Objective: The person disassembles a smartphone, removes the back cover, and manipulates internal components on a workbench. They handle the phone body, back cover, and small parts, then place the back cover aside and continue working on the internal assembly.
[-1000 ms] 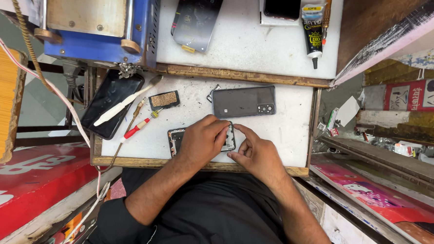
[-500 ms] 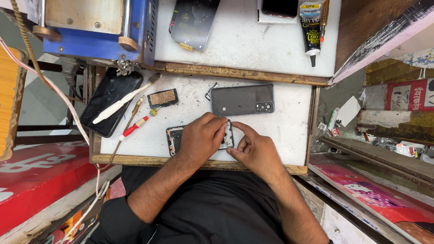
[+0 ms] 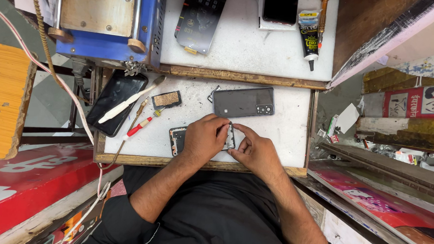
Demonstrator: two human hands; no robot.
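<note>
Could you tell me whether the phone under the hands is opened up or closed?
Opened up: its grey back cover lies apart on the white bench top, and the phone body shows bare insides beside the left hand.

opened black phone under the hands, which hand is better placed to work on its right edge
Probably the right hand: its fingertips sit at the right edge of the opened black phone, while the left hand lies flat over it, pinning it down.

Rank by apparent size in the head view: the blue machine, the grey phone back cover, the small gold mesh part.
1. blue machine, by far
2. grey phone back cover
3. gold mesh part
</note>
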